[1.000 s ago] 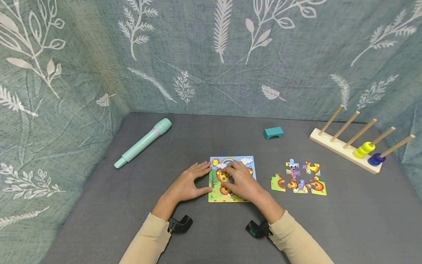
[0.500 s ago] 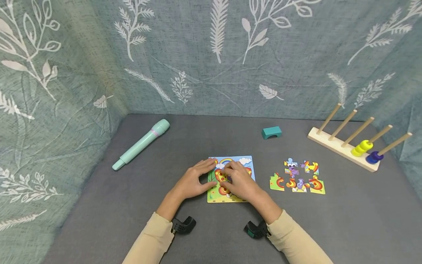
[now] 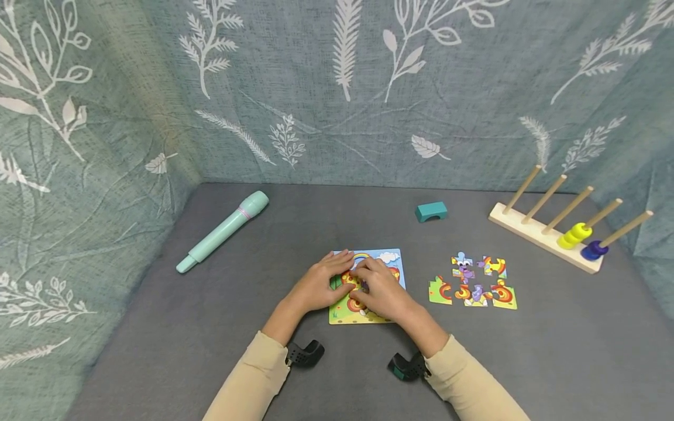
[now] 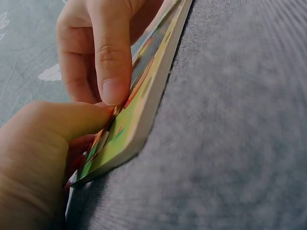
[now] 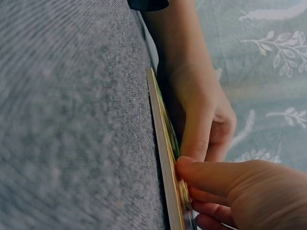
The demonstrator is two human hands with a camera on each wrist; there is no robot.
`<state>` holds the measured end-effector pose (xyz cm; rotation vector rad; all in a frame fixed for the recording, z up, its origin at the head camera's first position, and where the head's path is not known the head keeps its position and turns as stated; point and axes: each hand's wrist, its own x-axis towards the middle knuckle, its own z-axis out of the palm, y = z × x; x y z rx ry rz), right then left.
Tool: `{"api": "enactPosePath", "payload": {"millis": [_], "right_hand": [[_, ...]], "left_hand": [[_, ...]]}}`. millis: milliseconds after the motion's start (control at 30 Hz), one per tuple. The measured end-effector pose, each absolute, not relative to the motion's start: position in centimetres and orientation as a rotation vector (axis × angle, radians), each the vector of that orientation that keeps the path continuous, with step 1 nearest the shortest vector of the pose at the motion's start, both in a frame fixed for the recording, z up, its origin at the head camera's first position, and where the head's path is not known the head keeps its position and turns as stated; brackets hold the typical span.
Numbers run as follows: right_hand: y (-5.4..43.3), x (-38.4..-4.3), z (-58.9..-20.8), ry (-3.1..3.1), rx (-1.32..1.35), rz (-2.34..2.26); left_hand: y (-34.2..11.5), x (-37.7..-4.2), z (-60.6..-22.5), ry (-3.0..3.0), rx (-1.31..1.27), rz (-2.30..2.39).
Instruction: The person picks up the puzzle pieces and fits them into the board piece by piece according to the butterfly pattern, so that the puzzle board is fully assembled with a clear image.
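Note:
A square picture puzzle board (image 3: 337, 316), with a rainbow and a butterfly-like figure, lies flat before me. My left hand (image 3: 319, 285) reaches over its left side, fingers extended toward the upper corner and thumb toward the middle. With curled fingers and thumb, my right hand (image 3: 388, 290) pinches at a puzzle piece on the board's middle; the fingers hide most of that piece. The left wrist view has the left thumb (image 4: 72, 120) meeting the right fingertips over the board. In the right wrist view, the right thumb (image 5: 216, 176) lies low against the board's top.
Several loose puzzle pieces (image 3: 464, 268) lie right of the board. Behind them is a teal arch block (image 3: 431, 211). A wooden peg stand (image 3: 544, 237) with yellow rings (image 3: 574, 235) and blue rings (image 3: 594, 251) stands far right. A mint-green tube-shaped object (image 3: 221, 233) lies back left.
My left hand has moved right, from the board's left edge onto its picture, its thumb now close to the right fingers. The right hand stays at the same spot on the board.

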<state>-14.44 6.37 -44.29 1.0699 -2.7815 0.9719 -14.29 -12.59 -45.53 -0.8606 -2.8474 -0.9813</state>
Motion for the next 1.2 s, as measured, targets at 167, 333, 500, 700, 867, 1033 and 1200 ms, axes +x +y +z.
{"api": "enactPosePath", "payload": {"millis": [167,333,500,700,867,1033,1200], "right_hand": [[7.0,-14.6,-43.5,-2.872,1.059,1.021],[8.4,-15.1,-42.6,-2.933,1.033,1.076],[11.0,-15.6,-42.1,-2.938,0.955,1.125],[15.2,-16.1,-42.0,-2.931,0.852,1.099],[18.7,-16.5,-42.0,-2.951,0.787,1.08],[21.8,-16.8,-41.9,-3.008,0.699,1.093],[24.4,-17.1,-41.7,-3.069,0.611,1.087]], "left_hand": [[-12.6,-14.4,-45.8,-2.831,-0.872,-0.995],[-12.7,-14.5,-45.6,-2.841,-0.886,-0.977],[-12.8,-14.4,-45.4,-2.899,-0.867,-0.97],[-12.9,-14.2,-45.5,-2.938,-0.834,-0.966],[-12.9,-14.1,-45.5,-2.927,-0.831,-0.962],[-12.8,-14.0,-45.6,-2.93,-0.818,-0.968],[-12.9,-14.0,-45.5,-2.915,-0.825,-0.98]]}}
